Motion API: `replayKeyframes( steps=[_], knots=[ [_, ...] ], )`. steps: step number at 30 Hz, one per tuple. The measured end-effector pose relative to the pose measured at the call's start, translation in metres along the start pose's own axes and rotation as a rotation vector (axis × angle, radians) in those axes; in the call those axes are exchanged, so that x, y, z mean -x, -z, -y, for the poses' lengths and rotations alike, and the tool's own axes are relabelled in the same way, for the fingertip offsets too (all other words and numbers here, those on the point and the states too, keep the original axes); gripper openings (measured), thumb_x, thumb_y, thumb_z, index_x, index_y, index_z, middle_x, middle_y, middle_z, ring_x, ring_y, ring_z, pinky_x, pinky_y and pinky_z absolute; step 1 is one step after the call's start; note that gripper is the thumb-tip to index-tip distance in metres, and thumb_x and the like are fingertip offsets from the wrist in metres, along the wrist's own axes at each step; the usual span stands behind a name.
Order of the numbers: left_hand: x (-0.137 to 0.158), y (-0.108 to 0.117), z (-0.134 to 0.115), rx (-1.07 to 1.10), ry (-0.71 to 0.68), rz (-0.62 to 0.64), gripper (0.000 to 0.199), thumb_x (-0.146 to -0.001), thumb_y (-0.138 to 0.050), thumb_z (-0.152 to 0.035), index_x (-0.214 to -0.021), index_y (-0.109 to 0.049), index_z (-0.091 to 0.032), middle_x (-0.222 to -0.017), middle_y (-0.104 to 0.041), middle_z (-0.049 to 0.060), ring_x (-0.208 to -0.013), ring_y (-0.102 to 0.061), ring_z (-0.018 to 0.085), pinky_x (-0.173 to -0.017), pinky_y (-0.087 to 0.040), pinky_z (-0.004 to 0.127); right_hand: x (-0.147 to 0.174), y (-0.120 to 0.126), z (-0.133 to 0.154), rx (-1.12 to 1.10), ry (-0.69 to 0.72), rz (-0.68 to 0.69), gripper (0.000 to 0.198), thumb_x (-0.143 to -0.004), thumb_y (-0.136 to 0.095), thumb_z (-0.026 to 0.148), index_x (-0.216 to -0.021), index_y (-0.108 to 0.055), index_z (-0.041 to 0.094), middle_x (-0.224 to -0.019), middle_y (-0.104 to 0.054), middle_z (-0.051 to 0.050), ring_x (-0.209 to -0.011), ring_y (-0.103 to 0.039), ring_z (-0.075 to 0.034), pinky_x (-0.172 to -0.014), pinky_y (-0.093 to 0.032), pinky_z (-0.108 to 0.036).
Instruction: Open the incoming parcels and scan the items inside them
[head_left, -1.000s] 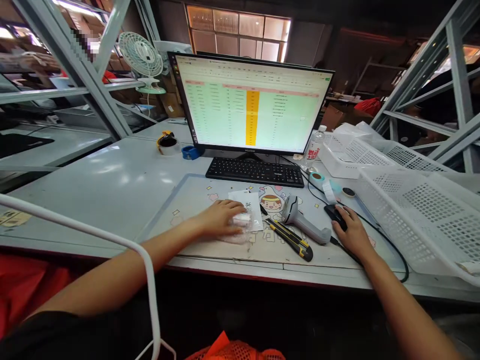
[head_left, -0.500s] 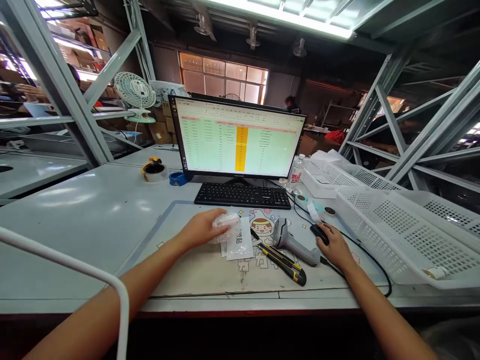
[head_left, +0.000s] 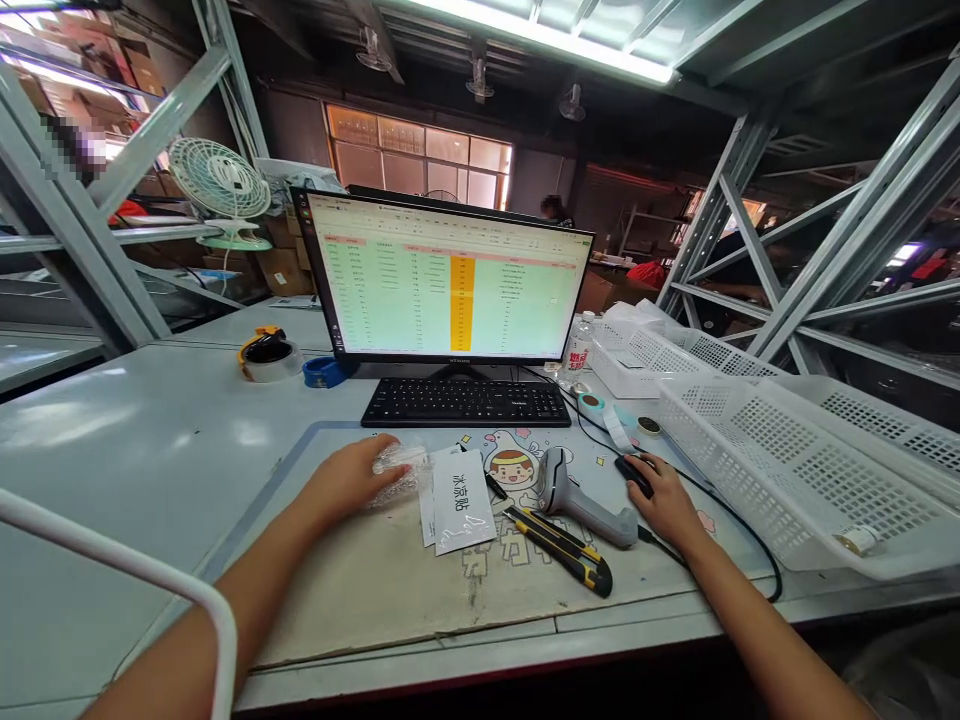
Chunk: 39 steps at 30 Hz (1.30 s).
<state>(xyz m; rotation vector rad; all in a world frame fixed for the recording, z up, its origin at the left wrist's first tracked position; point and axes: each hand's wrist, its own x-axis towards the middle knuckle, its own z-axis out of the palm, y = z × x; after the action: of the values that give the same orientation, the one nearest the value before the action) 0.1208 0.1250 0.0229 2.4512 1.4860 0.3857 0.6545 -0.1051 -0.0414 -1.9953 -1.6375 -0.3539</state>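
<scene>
My left hand (head_left: pixel 351 484) is closed around a piece of clear bubble wrap (head_left: pixel 401 474) at the left of the desk mat. Beside it lie white packets (head_left: pixel 463 502) with dark printed characters, partly overlapping. My right hand (head_left: pixel 667 500) rests on a black computer mouse (head_left: pixel 635 476), fingers curved over it. Between the hands are a grey barcode scanner (head_left: pixel 586 505), a yellow and black utility knife (head_left: pixel 561 548) and a black pen (head_left: pixel 496 486). Behind them stand a black keyboard (head_left: pixel 465 402) and a monitor (head_left: pixel 390 290) showing a spreadsheet with an orange column.
White perforated baskets (head_left: pixel 787 470) line the right side. A tape dispenser (head_left: pixel 268 355) and a blue tape roll (head_left: pixel 322 372) sit at the left, near a small fan (head_left: pixel 219 178). A plastic bottle (head_left: pixel 579 345) and label rolls (head_left: pixel 591 402) are right of the monitor. A white bent tube (head_left: pixel 217 610) crosses the lower left.
My left hand has moved left with the bubble wrap, away from the packets, which now show more fully. The whole view has shifted slightly. My right hand stays on the mouse.
</scene>
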Motion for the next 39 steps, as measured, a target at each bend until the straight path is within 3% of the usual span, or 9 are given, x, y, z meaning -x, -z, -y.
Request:
replayKeyframes(
  steps=[4,8,39],
  knots=[
    [-0.0010,-0.0027,-0.0019,0.028,-0.039,-0.033,0.081,-0.089,-0.046,-0.076,-0.144,-0.063,-0.019,-0.153,-0.063,0.015,-0.137,-0.061,0.039,-0.114,-0.049,0.050,-0.0001,0.0003,-0.0001,0.000,0.021,-0.008,0.049,-0.101,-0.051,0.041,-0.143,-0.069,0.022,-0.143,-0.060,-0.014,-0.132,-0.058,-0.034,-0.114,-0.051,-0.054],
    [-0.0003,-0.0063,-0.0032,0.065,-0.074,-0.034,0.083,-0.090,-0.045,-0.081,-0.142,-0.064,-0.018,-0.150,-0.065,0.016,-0.137,-0.061,0.039,-0.118,-0.046,0.051,-0.0002,-0.0002,0.0002,-0.007,0.020,-0.024,0.048,-0.099,-0.052,0.040,-0.141,-0.071,0.024,-0.142,-0.061,-0.014,-0.130,-0.059,-0.034,-0.113,-0.051,-0.054],
    [-0.0001,-0.0074,-0.0021,0.105,-0.080,-0.052,0.082,-0.090,-0.046,-0.084,-0.139,-0.067,-0.021,-0.147,-0.067,0.014,-0.135,-0.062,0.039,-0.114,-0.049,0.049,-0.0006,-0.0007,-0.0001,-0.020,0.010,-0.015,0.048,-0.099,-0.053,0.040,-0.141,-0.070,0.026,-0.142,-0.061,-0.013,-0.132,-0.058,-0.035,-0.114,-0.051,-0.057]
  ],
)
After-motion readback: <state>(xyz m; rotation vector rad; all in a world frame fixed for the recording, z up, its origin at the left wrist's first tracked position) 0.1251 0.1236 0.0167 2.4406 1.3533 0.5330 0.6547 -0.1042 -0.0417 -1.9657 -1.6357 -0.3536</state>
